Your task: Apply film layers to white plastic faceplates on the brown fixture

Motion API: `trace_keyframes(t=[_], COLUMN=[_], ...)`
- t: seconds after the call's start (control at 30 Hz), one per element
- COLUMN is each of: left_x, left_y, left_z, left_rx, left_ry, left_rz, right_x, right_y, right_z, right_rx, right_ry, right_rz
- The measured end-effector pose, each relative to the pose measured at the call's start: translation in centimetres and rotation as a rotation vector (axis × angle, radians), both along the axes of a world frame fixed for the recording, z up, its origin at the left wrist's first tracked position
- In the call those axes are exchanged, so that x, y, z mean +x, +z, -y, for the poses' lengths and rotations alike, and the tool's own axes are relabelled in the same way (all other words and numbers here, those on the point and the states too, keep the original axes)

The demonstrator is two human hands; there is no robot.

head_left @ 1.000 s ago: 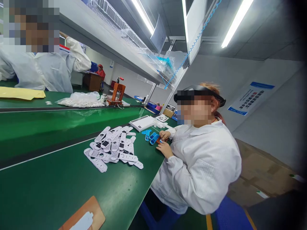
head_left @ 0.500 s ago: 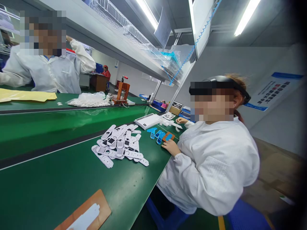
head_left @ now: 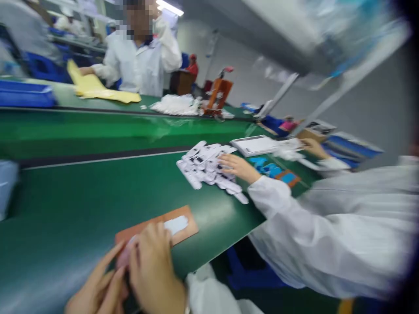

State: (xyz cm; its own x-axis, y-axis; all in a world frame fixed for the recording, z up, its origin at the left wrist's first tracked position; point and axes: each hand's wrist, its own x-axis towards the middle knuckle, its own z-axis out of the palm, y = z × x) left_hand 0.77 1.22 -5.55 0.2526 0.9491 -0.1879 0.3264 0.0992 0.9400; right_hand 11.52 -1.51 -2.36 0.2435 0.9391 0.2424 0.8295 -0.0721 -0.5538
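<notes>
In the head view my right hand (head_left: 156,266) rests on a brown board (head_left: 191,222) on the green bench, fingers bent and close together. A pale, long flat piece (head_left: 176,224) lies in the board's recess, partly covered by that hand. My left hand (head_left: 101,279) is at the board's near left end, fingers curled and touching the right-hand fingers. Something pinkish (head_left: 123,258) shows between the two hands; blur hides what it is. Beyond the board lies a pile of white remote-control shells (head_left: 199,163). A co-worker's hand (head_left: 240,168) reaches onto it.
To the right sits a co-worker in a white sleeve (head_left: 310,222), near blue pieces (head_left: 270,169) and a white box (head_left: 253,145). A pale blue object (head_left: 6,185) stands at the left edge. Across the green divider (head_left: 98,135), another person holds a yellow sheet (head_left: 101,91).
My view has swung so the scene sits further right, and both my hands have come into sight at the board. The co-worker's near hand has moved from the blue pieces to the white pile.
</notes>
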Motion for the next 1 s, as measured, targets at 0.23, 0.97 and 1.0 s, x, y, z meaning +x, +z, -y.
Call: trace_keyframes(t=[0.23,0.97,1.0], left_x=[-1.0,-1.1,-1.1], left_y=[3.3,3.9,3.9], left_z=[0.9,1.1,1.1], left_rx=[-0.093,-0.11,-0.109], left_ry=[-0.136,-0.139,-0.137], left_rz=[-0.044,-0.058,-0.057], right_x=[1.3,25.6,26.7], right_y=[0.2,0.8,1.1], right_z=[-0.8,6.8,7.6], right_rx=[-0.038,-0.109,-0.064], right_ry=[-0.016,-0.691,-0.705], right_rz=[-0.151,0.528,0.54])
